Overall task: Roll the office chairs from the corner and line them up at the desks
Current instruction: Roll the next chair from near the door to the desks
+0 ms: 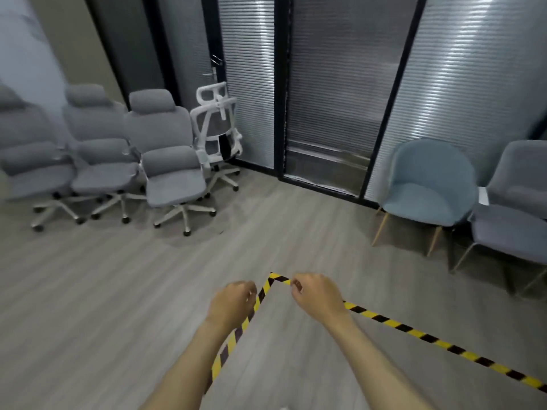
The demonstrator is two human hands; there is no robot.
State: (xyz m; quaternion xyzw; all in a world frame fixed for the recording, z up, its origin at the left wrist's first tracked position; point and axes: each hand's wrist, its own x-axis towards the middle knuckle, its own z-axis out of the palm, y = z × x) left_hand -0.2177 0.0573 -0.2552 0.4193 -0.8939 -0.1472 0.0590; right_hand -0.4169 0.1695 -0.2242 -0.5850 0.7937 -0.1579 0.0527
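Three grey padded office chairs on wheeled bases stand side by side in the far left corner: the nearest [173,170], the middle one [102,155] and the left one [32,164]. Behind them a white mesh-backed office chair [217,131] faces the glass wall. My left hand [233,300] and my right hand [315,294] are stretched out low in front of me over the floor. Their fingers hang loosely curled and hold nothing. Both hands are well short of the chairs.
Yellow-and-black tape [414,329] marks a corner on the wood floor under my hands. A light blue shell chair [426,190] and a grey shell chair [515,214] on thin legs stand at the right. Glass partitions with blinds [325,99] and a door handle [211,73] lie behind.
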